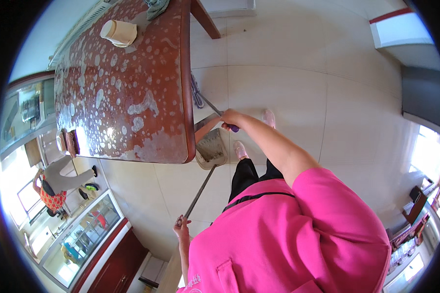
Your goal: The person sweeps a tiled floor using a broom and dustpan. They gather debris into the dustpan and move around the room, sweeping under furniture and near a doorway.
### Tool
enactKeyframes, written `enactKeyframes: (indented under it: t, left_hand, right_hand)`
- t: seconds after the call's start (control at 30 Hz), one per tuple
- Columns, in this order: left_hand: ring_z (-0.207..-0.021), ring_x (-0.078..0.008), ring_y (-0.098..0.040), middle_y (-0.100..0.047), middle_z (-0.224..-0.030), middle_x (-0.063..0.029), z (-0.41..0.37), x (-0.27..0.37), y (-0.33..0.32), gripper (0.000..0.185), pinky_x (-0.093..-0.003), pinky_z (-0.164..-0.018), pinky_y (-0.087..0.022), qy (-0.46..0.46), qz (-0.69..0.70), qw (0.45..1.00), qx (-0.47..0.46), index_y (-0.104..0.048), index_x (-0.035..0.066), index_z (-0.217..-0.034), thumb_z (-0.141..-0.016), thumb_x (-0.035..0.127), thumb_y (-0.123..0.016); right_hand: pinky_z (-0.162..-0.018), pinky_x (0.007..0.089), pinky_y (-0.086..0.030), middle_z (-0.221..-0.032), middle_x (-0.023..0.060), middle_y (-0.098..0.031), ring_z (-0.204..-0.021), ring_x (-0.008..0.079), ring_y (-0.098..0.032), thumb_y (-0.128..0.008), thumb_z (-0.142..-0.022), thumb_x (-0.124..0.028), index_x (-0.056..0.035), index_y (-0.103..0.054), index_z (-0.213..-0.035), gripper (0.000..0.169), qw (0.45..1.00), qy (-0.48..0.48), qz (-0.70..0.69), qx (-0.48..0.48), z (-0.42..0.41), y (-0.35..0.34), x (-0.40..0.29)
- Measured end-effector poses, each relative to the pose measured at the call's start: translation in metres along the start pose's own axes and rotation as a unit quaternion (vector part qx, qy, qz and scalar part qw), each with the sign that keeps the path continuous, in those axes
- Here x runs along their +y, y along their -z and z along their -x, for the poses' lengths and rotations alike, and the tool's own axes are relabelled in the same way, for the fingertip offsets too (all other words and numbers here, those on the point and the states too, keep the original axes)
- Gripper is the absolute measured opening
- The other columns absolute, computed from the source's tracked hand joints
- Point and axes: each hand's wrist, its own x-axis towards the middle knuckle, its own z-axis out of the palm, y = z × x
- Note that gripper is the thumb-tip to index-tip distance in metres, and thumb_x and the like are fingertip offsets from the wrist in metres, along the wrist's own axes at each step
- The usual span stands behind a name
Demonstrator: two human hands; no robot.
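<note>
My right hand grips a broom handle close to its purple end. The broom head rests on the floor beside the table's edge, partly hidden by the tabletop. Lower down, my left hand is closed around the long handle of a dustpan. That pale dustpan sits on the tiles by the table's rounded corner, with dark dirt inside it. A table leg comes down between the dustpan and broom head.
Whitish stains mark the red-brown table. It carries stacked pale cups, a grey cloth and brownish blocks. Another person bends over at the far left. Nearby stands a glass-fronted cabinet. Tiled floor extends to the right.
</note>
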Motion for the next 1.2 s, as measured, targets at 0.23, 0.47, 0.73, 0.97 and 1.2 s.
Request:
enactKeyframes:
  t: [0.23, 0.47, 0.73, 0.97, 1.2]
  left_hand:
    - [-0.057, -0.0096, -0.055, -0.053, -0.068, -0.0005, 0.009, 0.022, -0.023, 0.03, -0.0185, -0.057, -0.038, 0.074, -0.029, 0.997, 0.025, -0.049, -0.008, -0.098, -0.074, 0.008, -0.057]
    - [-0.058, -0.0096, -0.055, -0.056, -0.07, -0.0029, 0.026, 0.036, -0.042, 0.03, -0.0188, -0.059, -0.038, 0.123, -0.049, 0.99, 0.047, -0.05, -0.006, -0.099, -0.074, 0.008, -0.056]
    - [-0.059, -0.0115, -0.055, -0.057, -0.074, -0.0053, 0.018, 0.01, -0.042, 0.026, -0.0224, -0.065, -0.039, 0.076, -0.009, 0.995, 0.06, -0.052, -0.006, -0.095, -0.073, 0.007, -0.055]
    - [-0.058, -0.0113, -0.055, -0.057, -0.076, -0.0061, 0.026, 0.03, -0.052, 0.024, -0.0214, -0.06, -0.04, 0.105, -0.019, 0.993, 0.06, -0.052, -0.006, -0.094, -0.074, 0.007, -0.054]
    - [-0.056, -0.0131, -0.056, -0.056, -0.073, -0.0057, 0.024, 0.034, -0.067, 0.021, -0.0231, -0.053, -0.045, 0.104, 0.147, 0.975, 0.132, -0.053, -0.005, -0.091, -0.071, 0.002, -0.057]
  right_hand:
    - [-0.031, 0.03, -0.03, -0.044, 0.0068, -0.047, -0.033, 0.0164, -0.043, -0.046, -0.073, -0.013, -0.0044, -0.046, -0.048, 0.027, 0.997, -0.068, -0.03, -0.01, 0.055, 0.093, 0.024]
    - [-0.03, 0.0209, -0.029, -0.055, 0.0047, -0.042, -0.037, 0.0073, -0.038, -0.05, -0.073, -0.011, -0.0006, -0.044, -0.064, 0.014, 0.955, -0.178, -0.206, 0.116, 0.21, 0.199, 0.051]
    - [-0.032, 0.0215, -0.032, -0.049, 0.0022, -0.043, -0.037, 0.0074, -0.04, -0.051, -0.076, -0.013, -0.0031, -0.046, -0.06, 0.019, 0.975, -0.085, -0.124, 0.165, 0.208, 0.143, -0.014]
    - [-0.032, 0.0233, -0.036, -0.05, 0.0064, -0.05, -0.036, 0.0115, -0.046, -0.051, -0.074, -0.01, -0.0007, -0.051, -0.061, 0.015, 0.997, 0.005, -0.074, -0.002, 0.062, 0.12, -0.071]
    - [-0.032, 0.026, -0.04, -0.058, 0.0108, -0.057, -0.04, 0.0154, -0.051, -0.051, -0.072, -0.007, 0.0, -0.052, -0.064, 0.011, 0.989, -0.097, -0.097, 0.047, -0.051, 0.092, -0.145]
